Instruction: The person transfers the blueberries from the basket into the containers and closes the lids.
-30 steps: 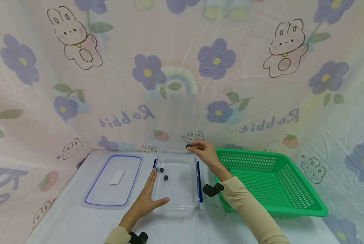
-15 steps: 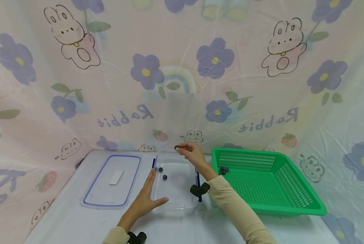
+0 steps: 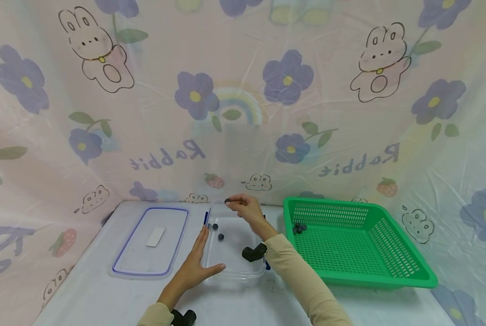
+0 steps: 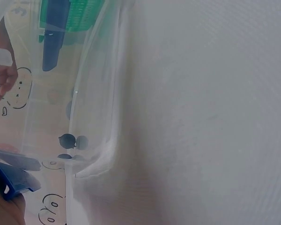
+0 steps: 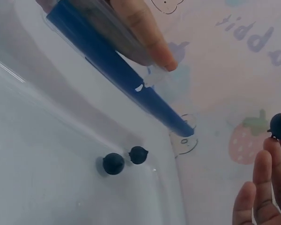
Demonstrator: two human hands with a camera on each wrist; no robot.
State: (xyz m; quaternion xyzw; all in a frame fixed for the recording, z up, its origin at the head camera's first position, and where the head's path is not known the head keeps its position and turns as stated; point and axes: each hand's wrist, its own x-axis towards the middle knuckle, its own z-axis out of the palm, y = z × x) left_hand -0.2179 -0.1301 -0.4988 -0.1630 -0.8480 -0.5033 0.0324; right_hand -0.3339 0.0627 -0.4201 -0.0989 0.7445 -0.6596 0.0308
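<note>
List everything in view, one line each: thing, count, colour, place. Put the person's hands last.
Blueberry in fingers: one, dark blue, above the container's far end.
Blueberries in container: two, dark blue, near its far left corner.
Blueberries in basket: a few, dark, far left corner.
Container: one, clear with blue clips, table centre.
Lid: one, clear with blue rim, left of the container.
Basket: one, green, on the right.
Table: one, white.
Left hand: flat against the container's left side.
Right hand: pinching the berry.

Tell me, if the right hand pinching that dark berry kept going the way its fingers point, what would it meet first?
The right hand points left, above the clear container. Nothing is plainly in its way; beyond is probably the blue latch beside the left hand, though depth is unclear.
</note>
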